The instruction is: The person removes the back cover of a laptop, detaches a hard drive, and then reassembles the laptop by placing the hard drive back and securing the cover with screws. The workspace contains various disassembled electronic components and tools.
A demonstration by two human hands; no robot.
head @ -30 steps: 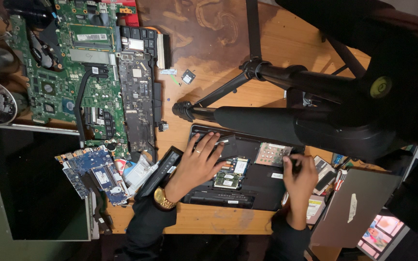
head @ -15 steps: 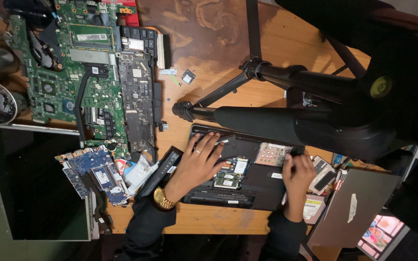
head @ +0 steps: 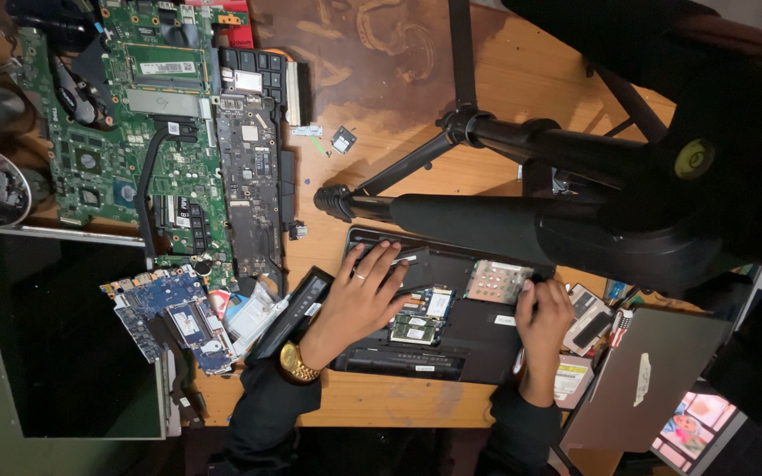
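- On the wooden desk, just below the tripod leg, we have the opened laptop base.
- Left hand lies flat on it, fingers spread, gripping nothing.
- Right hand curls at its right edge; we cannot tell any hold.
- Step looks like steadying the base; next calls for a careful pick at the boards.

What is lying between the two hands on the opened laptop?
In the head view, between the left hand and the right hand lies the open laptop base, showing small green memory modules and a pale perforated panel.
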